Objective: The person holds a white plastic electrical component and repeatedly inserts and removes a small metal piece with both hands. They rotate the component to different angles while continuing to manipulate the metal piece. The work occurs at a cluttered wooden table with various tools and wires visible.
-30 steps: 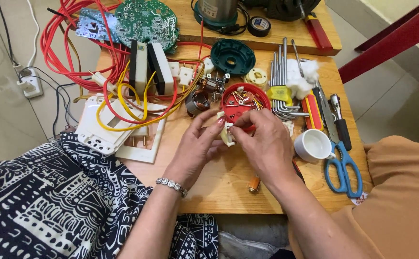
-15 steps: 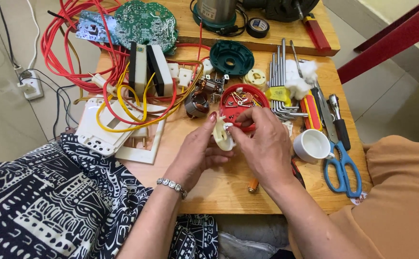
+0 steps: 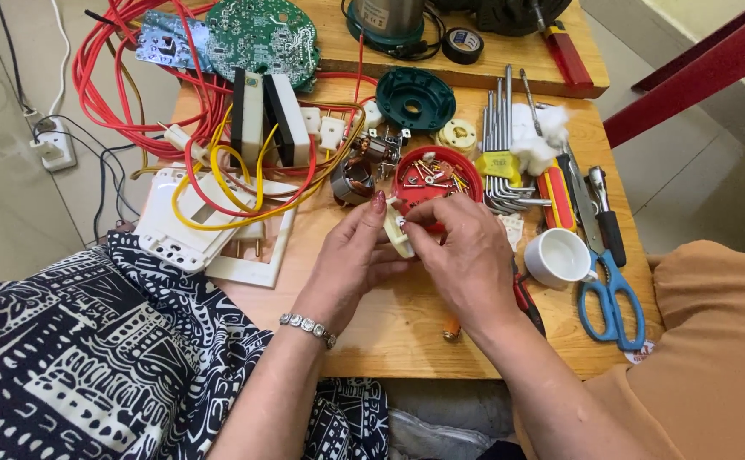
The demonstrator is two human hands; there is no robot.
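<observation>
Both hands meet above the wooden table (image 3: pixel 407 328): the left hand (image 3: pixel 351 255) and right hand (image 3: pixel 462 255) pinch a small cream plastic part (image 3: pixel 399 236) between fingertips, its long axis running up-down, slightly tilted. Just behind sits a red dish (image 3: pixel 437 175) holding small screws and metal bits. A white cup (image 3: pixel 557 256) and blue scissors (image 3: pixel 613 294) lie to the right.

Both hands (image 3: pixel 415 255) on cream part (image 3: pixel 398 234)
</observation>
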